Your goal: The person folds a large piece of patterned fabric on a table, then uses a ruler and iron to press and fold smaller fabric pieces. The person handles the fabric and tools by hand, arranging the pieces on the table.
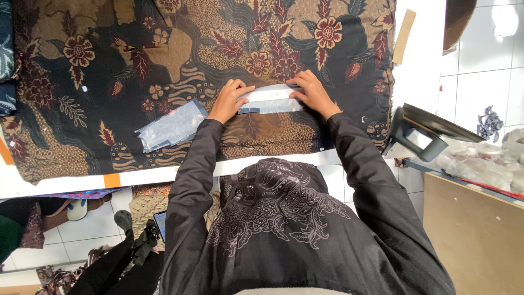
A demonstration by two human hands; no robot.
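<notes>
Batik cloth (pixel 109 82) covers table (pixel 420 65) above white tiles (pixel 480 71).

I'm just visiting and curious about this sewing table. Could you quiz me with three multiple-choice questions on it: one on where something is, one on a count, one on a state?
1. Where does the iron stand?
A. At the table's right edge
B. On the floor
C. Between the hands

2. How many hands press the pale fabric strip?
A. None
B. One
C. Two

3. How does the strip lie?
A. Rolled up
B. Flat on the patterned cloth
C. Hanging off the table

Answers: 1 A, it stands beside the cloth at the right edge. 2 C, the left hand and right hand each press one end. 3 B, it lies flat under the fingers.
</notes>
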